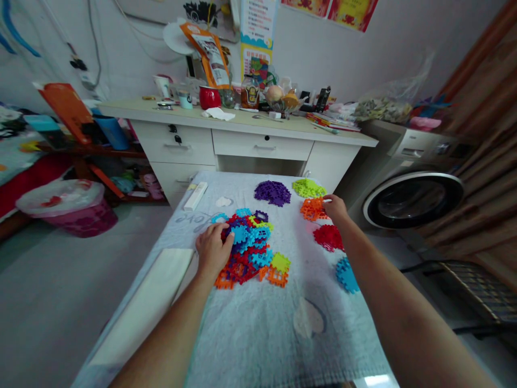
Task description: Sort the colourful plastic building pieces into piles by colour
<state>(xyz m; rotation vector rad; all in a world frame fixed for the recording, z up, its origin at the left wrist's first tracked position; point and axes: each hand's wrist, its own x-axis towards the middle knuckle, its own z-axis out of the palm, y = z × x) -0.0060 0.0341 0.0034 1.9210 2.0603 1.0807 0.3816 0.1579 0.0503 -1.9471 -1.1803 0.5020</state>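
Observation:
A mixed heap of interlocking plastic building pieces (246,245) in red, blue, purple, orange and yellow-green lies on the cloth-covered table. My left hand (213,245) rests at the heap's left edge, thumb apart from the fingers, and its fingertips touch the pieces. Farther right, my right hand (336,208) reaches to a small pile of orange pieces (312,209); its bent fingers pinch at an orange piece there, partly hidden. Around that pile lie single-colour piles: purple pieces (272,193), yellow-green pieces (308,188), red pieces (328,237) and blue pieces (346,275), the last two partly behind my right forearm.
A white narrow box (196,196) lies at the table's far left, and a long white board (149,302) along its left side. Behind stands a cluttered white desk (258,127). A washing machine (407,178) is at right, a pink bin (76,210) at left.

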